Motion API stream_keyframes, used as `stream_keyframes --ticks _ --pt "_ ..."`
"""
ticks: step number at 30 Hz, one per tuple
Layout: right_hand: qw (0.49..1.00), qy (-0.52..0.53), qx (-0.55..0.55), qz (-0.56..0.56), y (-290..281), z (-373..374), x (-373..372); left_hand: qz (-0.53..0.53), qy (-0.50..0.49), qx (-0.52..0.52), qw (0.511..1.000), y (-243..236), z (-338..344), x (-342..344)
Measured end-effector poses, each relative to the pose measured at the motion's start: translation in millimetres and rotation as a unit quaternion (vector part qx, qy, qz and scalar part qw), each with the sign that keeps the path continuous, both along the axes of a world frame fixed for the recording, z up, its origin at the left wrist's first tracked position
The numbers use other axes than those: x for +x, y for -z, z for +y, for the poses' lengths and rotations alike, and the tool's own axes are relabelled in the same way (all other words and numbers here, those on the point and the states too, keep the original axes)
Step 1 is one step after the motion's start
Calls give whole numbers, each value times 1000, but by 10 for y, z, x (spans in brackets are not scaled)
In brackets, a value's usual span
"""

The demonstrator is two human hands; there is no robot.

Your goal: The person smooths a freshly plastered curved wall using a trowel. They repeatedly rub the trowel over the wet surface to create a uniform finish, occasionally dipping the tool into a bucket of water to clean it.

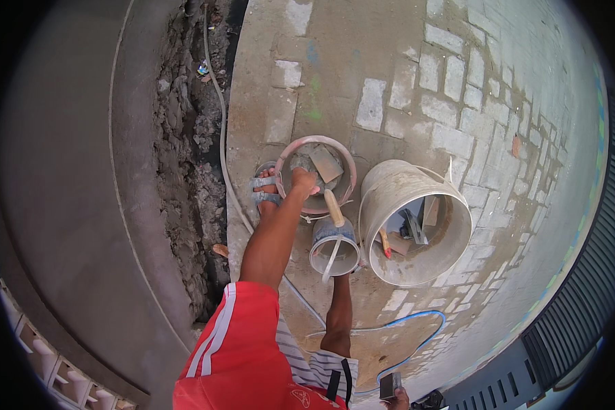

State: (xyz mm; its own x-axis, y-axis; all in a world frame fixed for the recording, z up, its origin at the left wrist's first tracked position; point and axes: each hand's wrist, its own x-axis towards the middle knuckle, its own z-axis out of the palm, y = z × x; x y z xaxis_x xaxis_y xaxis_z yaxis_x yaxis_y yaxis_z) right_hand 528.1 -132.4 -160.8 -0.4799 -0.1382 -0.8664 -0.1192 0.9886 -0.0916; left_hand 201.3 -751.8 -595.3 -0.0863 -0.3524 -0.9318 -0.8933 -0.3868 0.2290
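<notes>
My left hand (305, 180) reaches down into a round mortar tub (349, 158) with a pinkish rim. Its fingers look curled, but what they hold is hidden. Beside it in the tub lies a brown rectangular board (326, 165) over wet grey material. A wooden tool handle (333, 208) sticks out over the tub's near rim, above a small grey bucket (320, 254) with a pale handle. Low at the picture's edge, my right hand (398, 402) is closed around a dark grey rectangular block (389, 386); only part of that hand shows.
A large whitish bucket (383, 263) leans to the right with several hand tools (413, 227) inside. Left of my sandalled foot (266, 183), a pale hose (222, 130) runs along a rough trench (184, 157) beside smooth grey concrete (55, 171). A blue hose (430, 313) loops over the paving.
</notes>
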Motion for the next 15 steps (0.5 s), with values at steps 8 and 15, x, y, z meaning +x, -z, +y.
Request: stream_keyframes --ticks 8,15 --pt "930 320 110 -145 -252 -516 177 -51 -171 55 982 867 344 139" --pt "893 403 125 -156 -340 -670 108 -17 -162 45 986 863 501 253"
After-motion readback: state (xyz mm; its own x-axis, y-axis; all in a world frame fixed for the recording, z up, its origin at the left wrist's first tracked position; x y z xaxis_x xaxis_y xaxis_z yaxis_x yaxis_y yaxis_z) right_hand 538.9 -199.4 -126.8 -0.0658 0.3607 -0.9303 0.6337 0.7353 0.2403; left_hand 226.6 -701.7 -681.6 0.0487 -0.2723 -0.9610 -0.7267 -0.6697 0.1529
